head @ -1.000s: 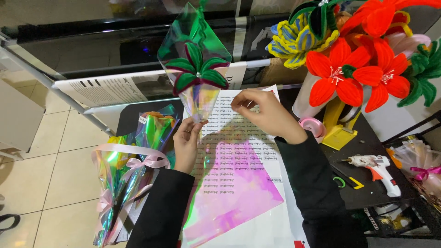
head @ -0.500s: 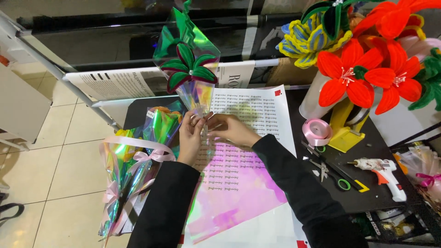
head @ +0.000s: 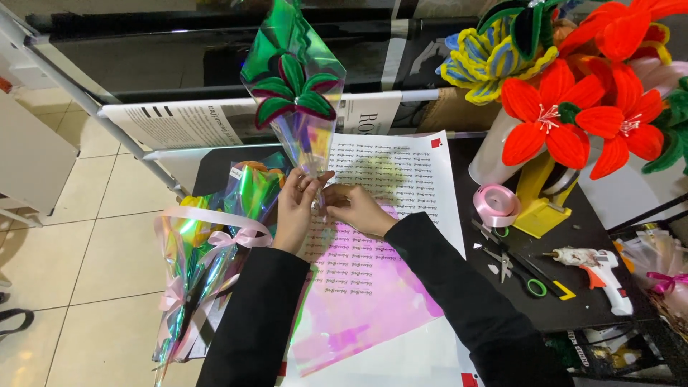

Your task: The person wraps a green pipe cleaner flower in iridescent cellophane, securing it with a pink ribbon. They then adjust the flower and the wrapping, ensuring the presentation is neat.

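Together, both hands meet at the narrow lower end of a green and dark red fuzzy-wire flower wrapped in a cone of iridescent clear film. It stands upright, rising straight up and away from the hands over the far edge of the black desk. The left hand is curled around the cone's stem end, fingers closed on the film. The right hand lies just beside it, fingertips pinched on the same point, touching the left hand's fingers.

Under both hands lies a white sheet printed with rows of small text, and nearer the person, below the wrists, a pink iridescent film sheet covers it. Left of the left hand lie more film-wrapped flowers tied with pale pink ribbon. Right of the right hand, well apart, sit a roll of pink ribbon, green-handled scissors and a white and orange glue gun. Beyond those stand red fuzzy-wire flowers and a blue and yellow fuzzy-wire flower.
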